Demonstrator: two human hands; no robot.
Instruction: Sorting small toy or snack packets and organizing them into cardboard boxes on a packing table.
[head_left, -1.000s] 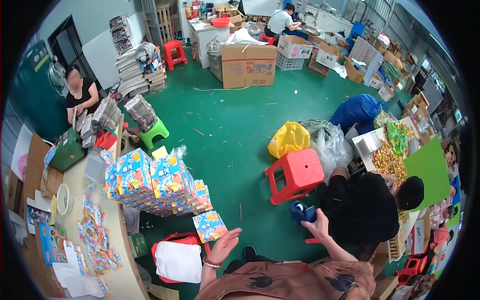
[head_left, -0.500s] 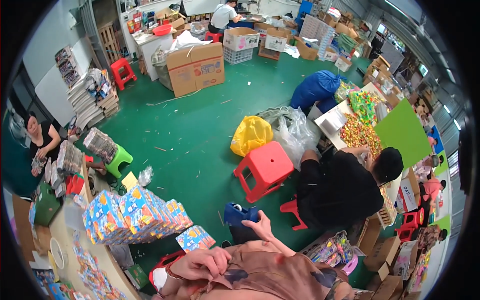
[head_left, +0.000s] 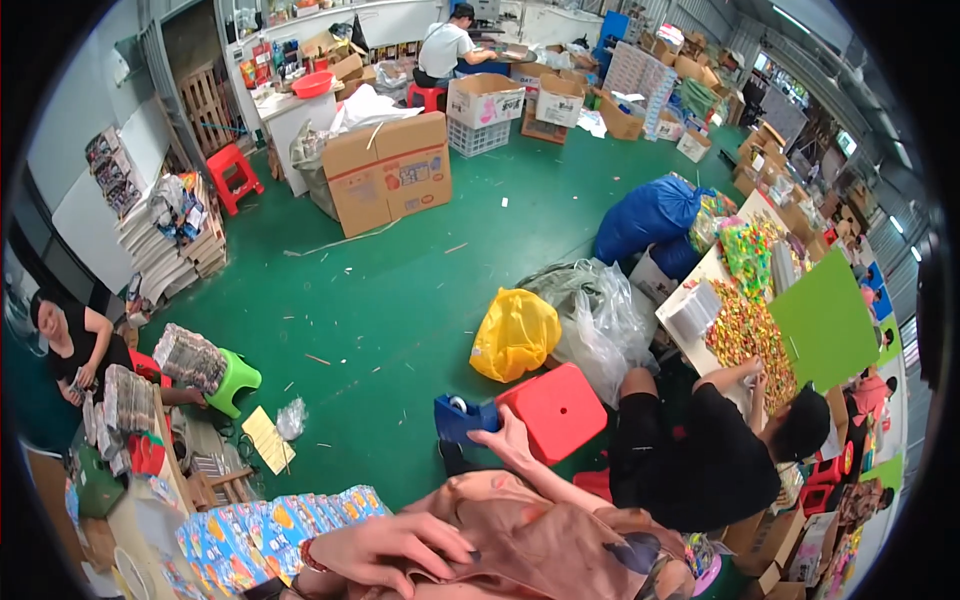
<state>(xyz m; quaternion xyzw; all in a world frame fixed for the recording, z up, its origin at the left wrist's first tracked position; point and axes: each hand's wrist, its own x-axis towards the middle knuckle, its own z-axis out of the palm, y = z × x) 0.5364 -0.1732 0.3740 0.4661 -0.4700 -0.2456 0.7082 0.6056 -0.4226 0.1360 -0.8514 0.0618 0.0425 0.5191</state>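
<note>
My right hand (head_left: 508,440) grips one end of a blue tape dispenser (head_left: 462,422), with a tape roll set in it, held out in front of my body above the floor. My left hand (head_left: 395,545) rests against the front of my brown patterned top (head_left: 540,535). Its fingers are loosely bent and spread apart, with nothing seen in them. Just to its left stand rows of blue-and-orange printed packs (head_left: 270,535) on the end of a table, their lower part cut off by the picture's edge. A red plastic stool (head_left: 560,412) is right behind the dispenser.
At right, a person in black (head_left: 710,455) sits by a table heaped with small colourful pieces (head_left: 745,330). A yellow bag (head_left: 515,335) and clear plastic bags (head_left: 605,330) lie beyond the stool. Another person (head_left: 85,340) sits at far left near a green stool (head_left: 232,382). A large carton (head_left: 390,172) stands farther back.
My view has shifted, and the blue packs now sit lower, near the bottom edge. My left hand's fingers have loosened from a pinch at my top. The dispenser stays in my right hand.
</note>
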